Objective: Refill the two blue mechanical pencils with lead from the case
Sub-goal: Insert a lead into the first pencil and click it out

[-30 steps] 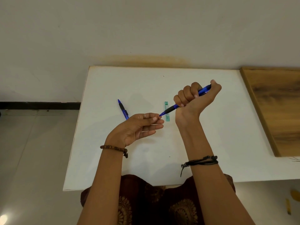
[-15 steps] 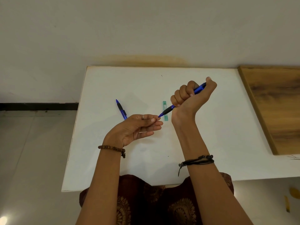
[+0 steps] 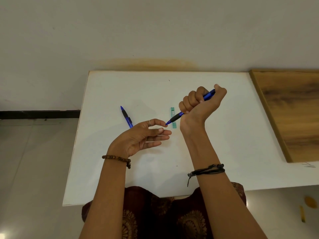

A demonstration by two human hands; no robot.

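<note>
gripping one blue pencil (image 3: 191,106) in a closed fist, the right hand (image 3: 201,107) holds it above the white table (image 3: 224,144), thumb up over the top end and the dark tip slanting down to the left. the left hand (image 3: 143,137) is raised palm-up beside it, its forefinger and thumb curled together right at that tip; they may be pinching a lead there, but it is too fine to make out. the other left fingers lie loosely spread. the second pencil (image 3: 126,116) lies flat on the table, just beyond the left hand, tip pointing away. the green lead case (image 3: 173,117) lies flat between the two hands, partly crossed by the held pencil. a wooden board (image 3: 293,109) sits at the table's right edge.
</note>
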